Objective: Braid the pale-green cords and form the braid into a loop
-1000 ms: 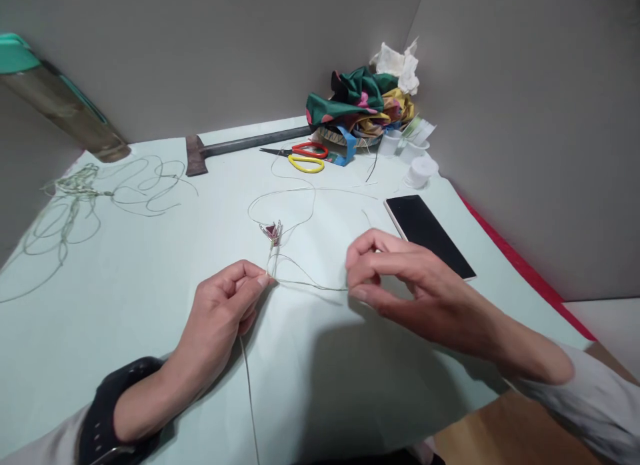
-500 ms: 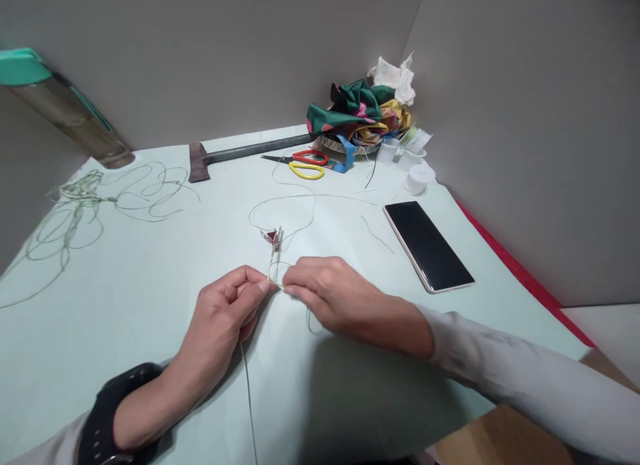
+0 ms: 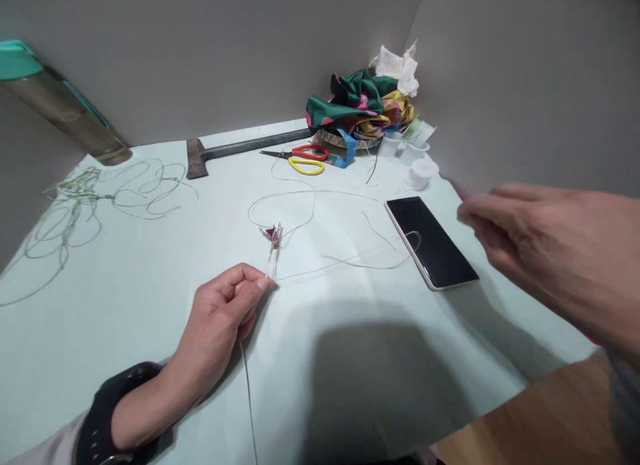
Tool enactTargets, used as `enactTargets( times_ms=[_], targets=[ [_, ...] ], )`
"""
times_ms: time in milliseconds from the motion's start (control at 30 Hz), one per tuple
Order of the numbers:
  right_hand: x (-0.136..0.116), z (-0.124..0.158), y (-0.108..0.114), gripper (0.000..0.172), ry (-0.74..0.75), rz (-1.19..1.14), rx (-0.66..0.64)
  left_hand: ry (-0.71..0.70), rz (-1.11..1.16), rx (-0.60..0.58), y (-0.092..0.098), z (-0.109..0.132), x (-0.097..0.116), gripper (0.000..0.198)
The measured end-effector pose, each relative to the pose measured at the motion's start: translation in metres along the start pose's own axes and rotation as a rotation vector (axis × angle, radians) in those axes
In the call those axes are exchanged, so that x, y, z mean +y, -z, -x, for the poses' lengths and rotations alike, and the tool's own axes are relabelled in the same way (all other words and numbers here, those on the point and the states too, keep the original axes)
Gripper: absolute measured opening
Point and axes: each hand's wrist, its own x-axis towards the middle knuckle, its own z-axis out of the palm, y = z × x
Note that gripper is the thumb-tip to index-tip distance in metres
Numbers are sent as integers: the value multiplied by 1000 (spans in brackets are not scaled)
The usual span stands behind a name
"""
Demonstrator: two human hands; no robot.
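My left hand (image 3: 227,305), with a dark watch on its wrist, pinches a thin pale-green cord (image 3: 249,391) between thumb and forefinger; one strand trails down toward me. Just beyond the fingertips, cords run up to a small metal clip (image 3: 271,235) with a dark red piece. On the right, above the phone's edge, is my right hand (image 3: 540,251), blurred, fingers pressed together. A fine strand runs from the left fingertips toward it, fading over the phone, so its grip on the cord is only partly shown. A loose cord end (image 3: 370,265) curves between the hands.
A phone (image 3: 433,245) lies at right. Behind are scissors (image 3: 307,161), a hammer-like tool (image 3: 197,158), a bundle of coloured cloth (image 3: 360,105) and white spools (image 3: 421,173). Tangled cord (image 3: 83,191) and a bottle (image 3: 65,111) are at left.
My right hand has swung away from the left fingertips, out to the right past the phone, drawing cord along. The left hand keeps its pinch in nearly the same spot.
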Motion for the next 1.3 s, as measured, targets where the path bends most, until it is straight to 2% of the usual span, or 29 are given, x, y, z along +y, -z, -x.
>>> enactTargets(
  times_ms=[67, 133, 167, 200, 233, 300, 367, 500, 600, 667, 800, 933, 1067, 1200, 1300],
  targets=[
    [-20, -8, -5, 26, 66, 111, 54, 3, -2, 1, 0, 0, 0, 26],
    [-55, -16, -22, 16, 253, -145, 36, 5, 2, 3, -1, 0, 0, 27],
    [-74, -19, -33, 19, 326, -301, 16, 3, 11, 1, -1, 0, 1, 29],
    [-92, -22, -46, 21, 396, -424, -60, 3, 24, -5, -1, 0, 1, 30],
    [-108, -24, -58, 21, 423, -477, -155, 4, 39, -16, -2, 0, 1, 32],
    [-131, -28, -81, 11, 429, -517, -254, 8, 57, -40, -1, 1, 2, 37],
    [-141, -30, -97, 9, 402, -507, -297, 11, 54, -55, -1, 2, 1, 38],
    [-142, -30, -110, 15, 363, -535, -306, 23, 11, -58, 3, 5, -3, 39],
    [-140, -30, -109, 11, 239, -616, -452, 59, 4, -55, 4, 7, -5, 38],
    [-139, -34, -105, 7, 214, -639, -585, 102, 41, -45, 3, 8, -4, 37],
    [-133, -42, -100, 24, 248, -684, -695, 197, 184, -15, -1, 11, 2, 32],
    [-126, -38, -102, 25, 192, -764, -583, 256, 222, 27, 0, 14, 2, 37],
    [-121, -35, -104, 23, 155, -794, -486, 320, 186, 48, 7, 17, -8, 43],
    [-114, -43, -105, 20, 111, -675, -452, 346, 192, 45, 13, 20, -16, 32],
    [-108, -52, -109, 21, 70, -547, -371, 324, 192, 50, 14, 22, -16, 30]
  ],
)
